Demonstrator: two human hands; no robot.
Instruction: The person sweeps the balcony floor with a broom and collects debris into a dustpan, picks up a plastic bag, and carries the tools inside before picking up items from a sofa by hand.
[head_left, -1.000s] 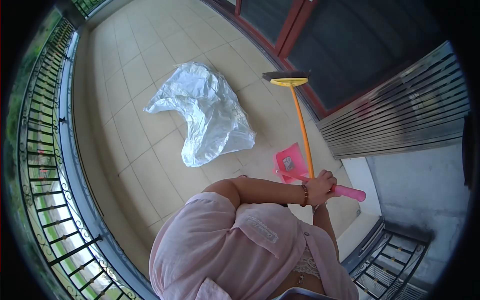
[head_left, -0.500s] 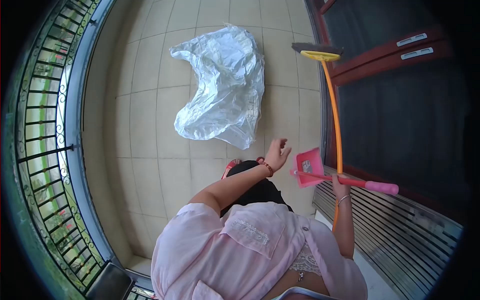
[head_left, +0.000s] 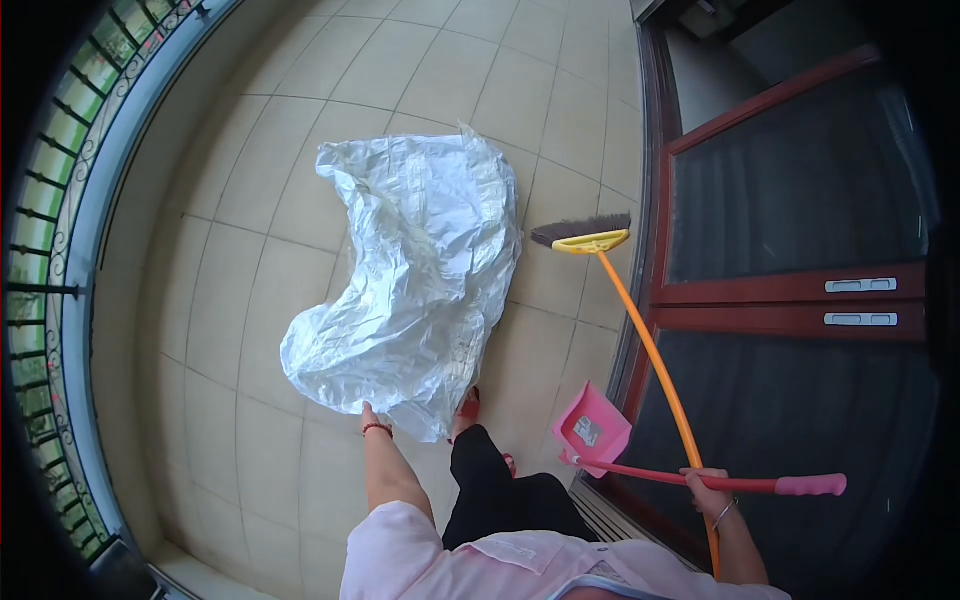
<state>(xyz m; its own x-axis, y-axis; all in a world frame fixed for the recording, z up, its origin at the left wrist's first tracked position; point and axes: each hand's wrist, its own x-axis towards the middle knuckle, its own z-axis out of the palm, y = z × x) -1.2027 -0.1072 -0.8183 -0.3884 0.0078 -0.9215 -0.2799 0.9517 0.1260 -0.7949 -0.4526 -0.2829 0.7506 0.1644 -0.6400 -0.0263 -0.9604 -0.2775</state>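
A large crumpled silvery-white plastic sheet (head_left: 420, 250) lies spread on the tiled floor in front of me. My left hand (head_left: 370, 416) reaches down to its near edge and touches it; the fingers are mostly hidden there, so their grip does not show. On the other side, my right hand (head_left: 708, 488) is closed around the orange handle of a broom (head_left: 650, 350) and the red handle of a pink dustpan (head_left: 592, 425). The broom's dark bristles point away from me, with its yellow head to the right of the sheet. The dustpan hangs between my legs and the door.
Dark red-framed doors (head_left: 790, 290) with dark panels line the right side. A metal railing (head_left: 75, 290) on a low ledge runs along the left. Beige floor tiles (head_left: 215, 330) surround the sheet. My red shoes stand close to the sheet's near edge.
My left hand has moved from in front of my body down to the sheet's near edge. My body has bent and stepped closer. The right hand keeps hold of the broom and dustpan.
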